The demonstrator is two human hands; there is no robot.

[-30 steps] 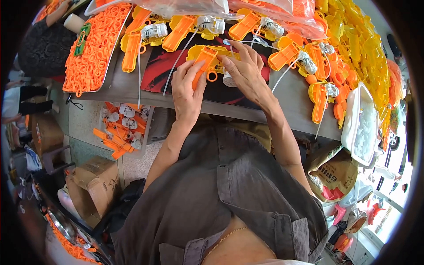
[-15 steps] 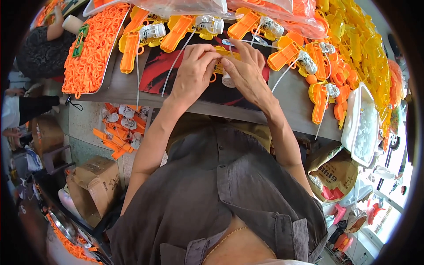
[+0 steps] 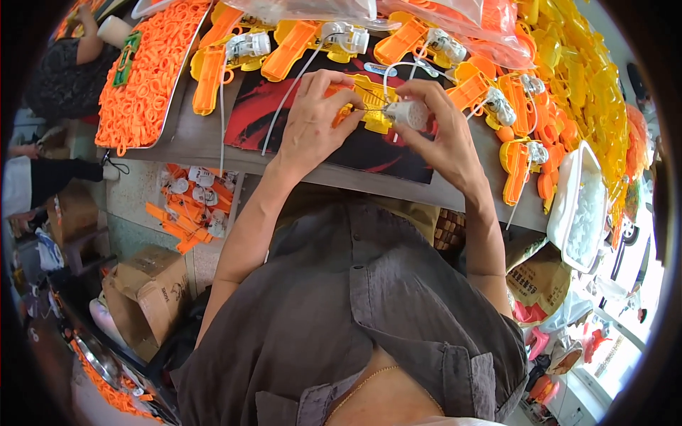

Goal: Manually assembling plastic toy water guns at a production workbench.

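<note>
My left hand (image 3: 312, 121) is closed on the orange grip end of a yellow-and-orange toy gun half-shell (image 3: 374, 89), above the black-and-red mat (image 3: 245, 121). Thin dark wires run from its fingertips to a white cylinder with a perforated end (image 3: 413, 116). Thumb and fingers of my right hand (image 3: 451, 131) pinch that cylinder, just right of the shell. A thin white tube (image 3: 398, 65) arches up from beside the cylinder. What lies under my left fingers is partly hidden.
More orange-and-yellow toy gun halves with white cylinders (image 3: 291, 53) line the table's back and right. A tray of orange rings (image 3: 153, 78) stands left, a white bin of clear pieces (image 3: 579, 206) right. Yellow shells (image 3: 575, 78) are heaped beyond.
My right hand has moved right and come away from my left, with the white cylinder lifted and turned in its fingers. The wires and more of the yellow shell now show.
</note>
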